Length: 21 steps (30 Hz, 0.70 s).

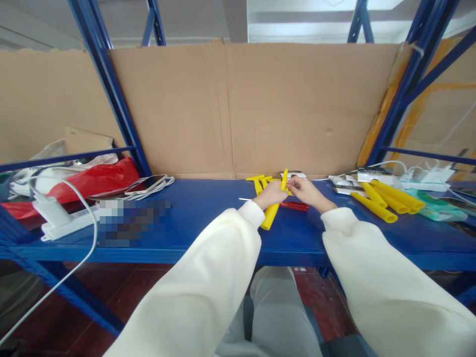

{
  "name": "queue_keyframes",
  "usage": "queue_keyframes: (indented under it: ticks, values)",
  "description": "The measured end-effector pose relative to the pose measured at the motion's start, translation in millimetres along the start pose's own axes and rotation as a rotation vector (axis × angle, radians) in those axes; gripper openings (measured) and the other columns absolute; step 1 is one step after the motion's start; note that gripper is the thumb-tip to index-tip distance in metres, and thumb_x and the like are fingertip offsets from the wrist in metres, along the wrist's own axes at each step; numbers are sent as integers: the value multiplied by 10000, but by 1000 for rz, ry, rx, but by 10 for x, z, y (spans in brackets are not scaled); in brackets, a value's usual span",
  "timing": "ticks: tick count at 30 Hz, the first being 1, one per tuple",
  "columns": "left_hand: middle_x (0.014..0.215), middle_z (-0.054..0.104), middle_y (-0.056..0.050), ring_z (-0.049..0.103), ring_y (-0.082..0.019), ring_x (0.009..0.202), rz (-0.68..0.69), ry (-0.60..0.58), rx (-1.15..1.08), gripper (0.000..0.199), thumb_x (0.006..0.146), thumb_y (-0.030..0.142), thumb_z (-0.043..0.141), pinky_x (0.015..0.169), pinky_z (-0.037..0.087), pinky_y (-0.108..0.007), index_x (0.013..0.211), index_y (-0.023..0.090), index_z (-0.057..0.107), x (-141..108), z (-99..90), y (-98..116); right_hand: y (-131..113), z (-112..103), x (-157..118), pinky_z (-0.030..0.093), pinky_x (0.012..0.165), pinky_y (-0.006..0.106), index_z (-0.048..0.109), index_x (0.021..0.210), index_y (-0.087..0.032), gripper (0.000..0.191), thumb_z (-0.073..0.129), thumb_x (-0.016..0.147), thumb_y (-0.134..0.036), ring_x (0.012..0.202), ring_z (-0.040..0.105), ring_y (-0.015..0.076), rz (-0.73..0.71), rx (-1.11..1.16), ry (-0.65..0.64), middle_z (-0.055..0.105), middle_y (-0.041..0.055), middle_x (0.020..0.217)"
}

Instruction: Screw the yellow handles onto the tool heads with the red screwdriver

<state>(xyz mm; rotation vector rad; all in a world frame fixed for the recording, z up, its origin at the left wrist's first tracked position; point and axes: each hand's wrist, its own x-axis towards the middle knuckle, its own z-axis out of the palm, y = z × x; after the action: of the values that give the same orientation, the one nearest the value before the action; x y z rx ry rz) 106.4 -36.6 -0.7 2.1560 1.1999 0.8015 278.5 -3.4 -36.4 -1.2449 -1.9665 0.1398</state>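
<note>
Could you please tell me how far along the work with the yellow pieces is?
Done, it seems: the T-shaped yellow pieces lying beyond the hands look already joined. In hand: the left hand grips a yellow piece, with the right hand's fingers close by its upper part. Probably left: the loose yellow tubes at the right, which show no crosspiece.

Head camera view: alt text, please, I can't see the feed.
Over a blue shelf, the left hand grips a yellow tubular piece, with the right hand's fingers close by its upper end. A red-handled tool lies beneath, yellow T-shaped pieces behind, and yellow tubes to the right.
</note>
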Motion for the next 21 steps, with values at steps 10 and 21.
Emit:
queue_keyframes:
  ticks: [10,21]
  values:
    - [527,512,31,516,-123,474,-154,-12,-248,162,859,38,534,542,459,-233,806,127,659,55,212,-101,16,-7,-45,498,645,283,554,801,-220,83,539,871,-262,638,603,171,66,13,-86,646,17,691]
    - [584,533,0,539,-145,533,-270,29,-354,138,840,38,569,550,447,-251,811,136,662,28,202,-180,269,-204,-4,511,768,318,664,880,-181,166,499,864,-187,840,696,240,283,-402,-17,747,125,863]
